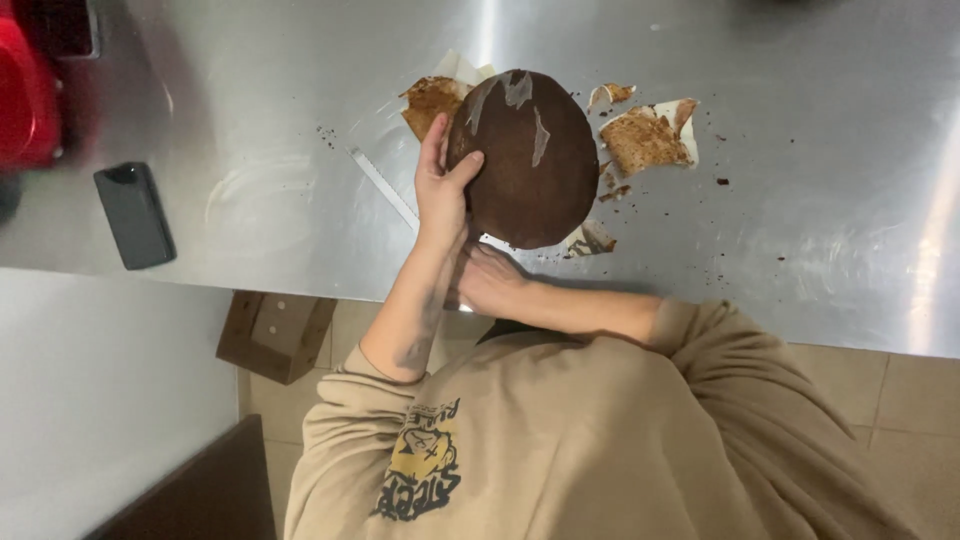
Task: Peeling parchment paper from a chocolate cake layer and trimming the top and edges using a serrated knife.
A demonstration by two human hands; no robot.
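A large dark brown oval cake layer [525, 160], with scraps of baking paper stuck on top, stands tilted on the steel table [800, 240]. My left hand [440, 185] grips its left edge, thumb on the brown face. My right hand [490, 280] is under the lower edge, near the table's front; I cannot see what its fingers hold. A long thin serrated blade [383, 187] lies on the table just left of my left hand.
Torn pieces of baking paper with brown crumbs [645, 135] lie right of the cake and another piece [432, 98] at its upper left. A dark phone [134, 214] lies at the left. A red appliance [25, 95] stands at the far left. A wooden block [272, 335] sits on the floor.
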